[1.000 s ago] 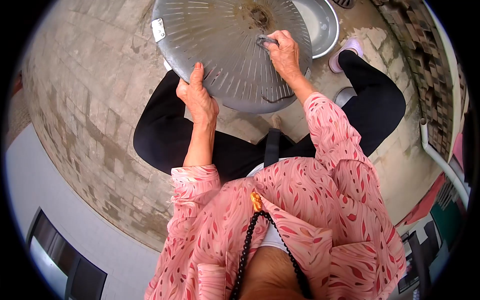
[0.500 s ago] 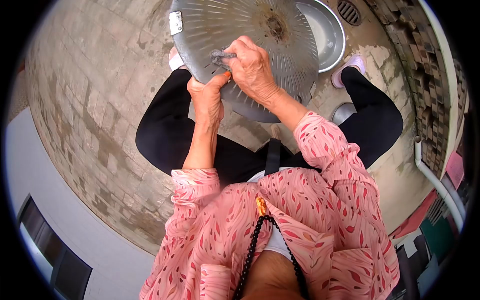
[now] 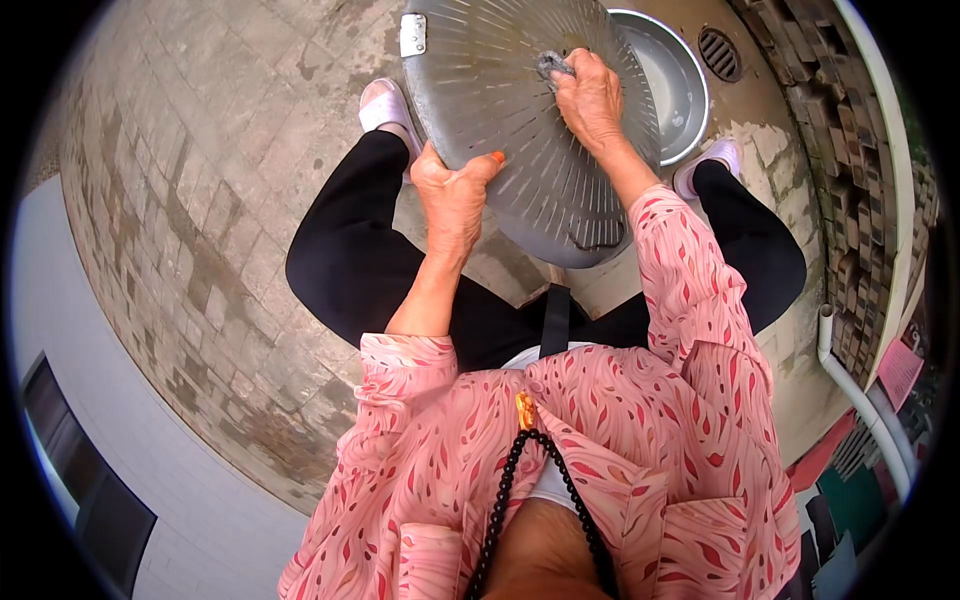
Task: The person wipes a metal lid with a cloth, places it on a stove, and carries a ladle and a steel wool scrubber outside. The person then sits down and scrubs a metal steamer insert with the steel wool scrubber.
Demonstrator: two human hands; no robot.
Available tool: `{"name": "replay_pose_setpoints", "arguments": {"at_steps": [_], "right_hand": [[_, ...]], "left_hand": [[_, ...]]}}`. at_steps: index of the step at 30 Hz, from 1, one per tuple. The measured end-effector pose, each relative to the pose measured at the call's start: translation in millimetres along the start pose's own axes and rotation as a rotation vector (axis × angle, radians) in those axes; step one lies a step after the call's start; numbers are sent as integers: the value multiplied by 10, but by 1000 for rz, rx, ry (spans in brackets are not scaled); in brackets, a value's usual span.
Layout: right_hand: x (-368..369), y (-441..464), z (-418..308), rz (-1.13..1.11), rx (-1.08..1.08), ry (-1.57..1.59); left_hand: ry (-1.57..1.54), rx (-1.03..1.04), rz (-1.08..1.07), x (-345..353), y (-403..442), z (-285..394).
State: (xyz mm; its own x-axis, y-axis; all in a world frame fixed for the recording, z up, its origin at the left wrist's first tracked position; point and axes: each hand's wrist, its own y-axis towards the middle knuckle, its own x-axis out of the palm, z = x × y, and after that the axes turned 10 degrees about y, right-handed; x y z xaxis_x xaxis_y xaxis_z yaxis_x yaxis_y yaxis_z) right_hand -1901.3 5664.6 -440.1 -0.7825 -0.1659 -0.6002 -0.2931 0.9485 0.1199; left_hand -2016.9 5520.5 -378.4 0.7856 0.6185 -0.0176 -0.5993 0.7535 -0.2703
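A large round metal steamer pan (image 3: 500,120) with radial slits in its surface is tilted in front of me between my knees. Around its near left edge, my left hand (image 3: 452,200) is closed, with the thumb lying on the slotted face. My right hand (image 3: 592,98) presses a grey scouring pad (image 3: 553,67) onto that face, near the brown-stained centre. Part of the pad is hidden under the fingers. A small metal plate (image 3: 413,35) is fixed at the pan's upper left rim.
A grey metal basin (image 3: 688,85) holding water stands behind the pan on the right. Beyond it are a round floor drain (image 3: 720,54) and stacked bricks (image 3: 845,240). A white pipe (image 3: 850,385) runs along the right side. Paving (image 3: 200,220) spreads out to the left.
My right hand has moved with the pad away from my left hand, up and right towards the pan's centre. The pan and my left hand have shifted right and slightly down in view.
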Motion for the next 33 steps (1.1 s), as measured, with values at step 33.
{"name": "replay_pose_setpoints", "arguments": {"at_steps": [33], "right_hand": [[53,73,-472,-52,-96,4]], "left_hand": [[-11,5,-24,21,45,104]]}}
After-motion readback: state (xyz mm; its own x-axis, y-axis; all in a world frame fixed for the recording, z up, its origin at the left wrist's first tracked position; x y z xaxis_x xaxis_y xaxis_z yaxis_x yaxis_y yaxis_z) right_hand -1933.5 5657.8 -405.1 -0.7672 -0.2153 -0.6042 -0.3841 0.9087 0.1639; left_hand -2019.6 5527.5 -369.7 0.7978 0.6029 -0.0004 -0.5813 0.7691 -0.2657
